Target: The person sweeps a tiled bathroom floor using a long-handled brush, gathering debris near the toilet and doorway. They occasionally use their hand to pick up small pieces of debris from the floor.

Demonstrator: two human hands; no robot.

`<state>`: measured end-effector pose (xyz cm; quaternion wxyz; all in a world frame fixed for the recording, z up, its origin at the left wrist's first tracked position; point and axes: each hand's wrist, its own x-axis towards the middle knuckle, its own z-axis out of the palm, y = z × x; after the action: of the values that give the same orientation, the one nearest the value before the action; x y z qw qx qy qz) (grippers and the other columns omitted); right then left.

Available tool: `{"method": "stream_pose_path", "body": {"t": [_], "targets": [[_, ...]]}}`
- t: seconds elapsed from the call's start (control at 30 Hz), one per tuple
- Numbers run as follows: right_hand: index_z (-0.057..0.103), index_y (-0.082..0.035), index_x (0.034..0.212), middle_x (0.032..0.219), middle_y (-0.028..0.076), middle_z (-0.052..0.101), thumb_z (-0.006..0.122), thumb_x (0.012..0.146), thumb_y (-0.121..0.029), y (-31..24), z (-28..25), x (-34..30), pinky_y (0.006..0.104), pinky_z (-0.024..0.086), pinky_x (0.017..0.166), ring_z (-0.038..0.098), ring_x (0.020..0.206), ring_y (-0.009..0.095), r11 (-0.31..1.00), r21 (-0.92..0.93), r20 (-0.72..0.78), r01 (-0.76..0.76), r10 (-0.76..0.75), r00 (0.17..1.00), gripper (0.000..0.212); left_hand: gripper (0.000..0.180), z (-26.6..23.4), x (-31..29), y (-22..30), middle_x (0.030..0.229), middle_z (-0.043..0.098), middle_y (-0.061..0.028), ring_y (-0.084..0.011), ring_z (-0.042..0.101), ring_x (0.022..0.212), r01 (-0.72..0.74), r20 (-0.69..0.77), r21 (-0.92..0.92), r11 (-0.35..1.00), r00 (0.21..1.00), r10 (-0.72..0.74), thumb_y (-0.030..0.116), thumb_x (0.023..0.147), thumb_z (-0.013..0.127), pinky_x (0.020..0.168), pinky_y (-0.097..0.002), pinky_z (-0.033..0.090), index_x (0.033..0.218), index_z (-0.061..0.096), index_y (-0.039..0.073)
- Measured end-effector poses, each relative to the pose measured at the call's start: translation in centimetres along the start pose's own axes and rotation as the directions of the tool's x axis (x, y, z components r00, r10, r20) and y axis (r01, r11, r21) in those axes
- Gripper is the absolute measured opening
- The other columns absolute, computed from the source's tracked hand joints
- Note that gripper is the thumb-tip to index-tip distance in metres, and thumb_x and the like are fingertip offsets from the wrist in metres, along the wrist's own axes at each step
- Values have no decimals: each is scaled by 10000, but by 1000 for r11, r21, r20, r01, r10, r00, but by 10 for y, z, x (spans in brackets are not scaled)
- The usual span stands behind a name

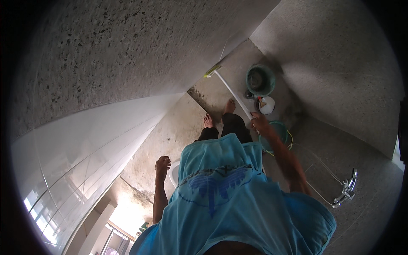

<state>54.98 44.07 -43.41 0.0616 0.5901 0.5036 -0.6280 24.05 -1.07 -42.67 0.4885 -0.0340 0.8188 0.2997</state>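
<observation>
Seemingly mid-scrub, the long-handled brush (233, 94) is reaching to the foot of the wall (140, 51); the right grip (257, 122) is wrapping closed round it, the left grip (162, 167) is hanging half-curled, contents unclear. Another stroke would be calling for steady pressure.

Mottled grey walls (331, 63) meet a stained pale floor (170, 131), while glossy white tiles (106, 134) at left reflect bright light (41, 219)

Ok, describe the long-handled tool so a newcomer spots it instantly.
Find the corner where the grey walls meet, then the green bucket nearest it. Left of that bucket, the long-handled tool slants away from the right hand. It's the only straight white pole in view, tipped with a yellow-green head.
</observation>
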Motion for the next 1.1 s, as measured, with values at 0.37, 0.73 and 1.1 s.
{"method": "stream_pose_path", "body": {"t": [0.37,0.73,1.1], "targets": [[488,-53,898,615,51,460,484,856,-29,-36,28,84,333,363,373,455,452,169,796,580,-275,174,-10,961,49,322,1,-10,2,895,683,-98,-198,677,760,25,20,-18,1000,999,-25,265,902,604,631,-325,536,1119,636,29],[509,-51,857,606,51,473,480,884,-26,-70,82,201,330,346,352,455,423,159,491,849,-287,195,119,951,47,337,-21,-33,-19,932,690,-122,-215,685,779,82,-52,-62,995,995,-85,287,907,620,641,-345,546,1121,628,28],[563,21,1223,1100,231,637,527,876,-76,-60,95,218,428,495,940,619,1064,367,990,-119,-606,-82,-6,796,362,320,-5,-71,-7,949,691,-159,-242,701,811,219,-50,-93,971,973,-224,221,917,606,646,-346,563,1150,610,2]]}}
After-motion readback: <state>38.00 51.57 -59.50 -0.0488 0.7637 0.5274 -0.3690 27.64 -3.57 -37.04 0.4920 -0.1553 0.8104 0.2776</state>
